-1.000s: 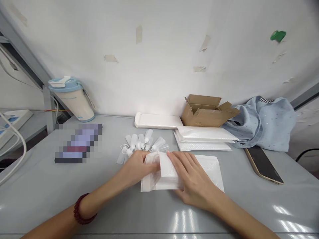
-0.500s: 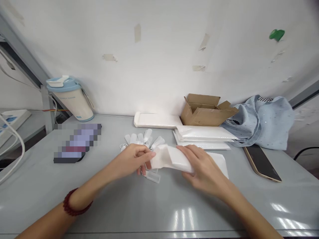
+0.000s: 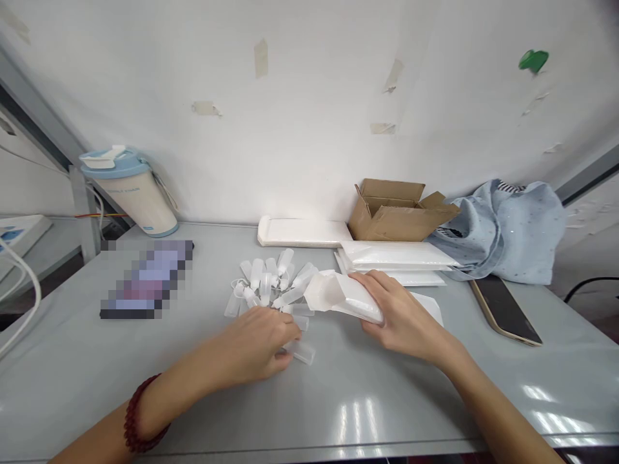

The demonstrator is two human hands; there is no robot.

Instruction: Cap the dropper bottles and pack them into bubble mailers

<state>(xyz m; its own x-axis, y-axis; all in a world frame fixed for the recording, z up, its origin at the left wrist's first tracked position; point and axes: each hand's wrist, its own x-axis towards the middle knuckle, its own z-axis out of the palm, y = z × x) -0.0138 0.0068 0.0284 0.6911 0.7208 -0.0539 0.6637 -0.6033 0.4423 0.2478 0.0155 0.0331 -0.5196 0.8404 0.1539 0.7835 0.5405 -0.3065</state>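
Observation:
My right hand [image 3: 399, 316] is closed around a white padded envelope [image 3: 351, 296], whose open mouth faces left. Part of another white envelope [image 3: 429, 308] lies on the table behind that hand. Left of the mouth lies a pile of small translucent plastic bottles [image 3: 265, 287], some with thin white loops. My left hand [image 3: 258, 341] is at the near side of the pile, palm down. Its fingers and thumb curl around the end of one small plastic bottle [image 3: 302, 352]; the fingertips are partly hidden and slightly blurred.
Behind the pile stand a flat white stack [image 3: 304, 232], an open cardboard box [image 3: 396, 216] and stacked white envelopes [image 3: 394, 256]. At right are a blue cloth bag [image 3: 512, 232] and a phone [image 3: 505, 309]. A cup [image 3: 138, 193] and a pixelated device [image 3: 147, 277] sit left.
My left hand has let go of the envelope's mouth and moved down and left to the bottles. The near bottle has shifted slightly. My right hand keeps its hold on the envelope.

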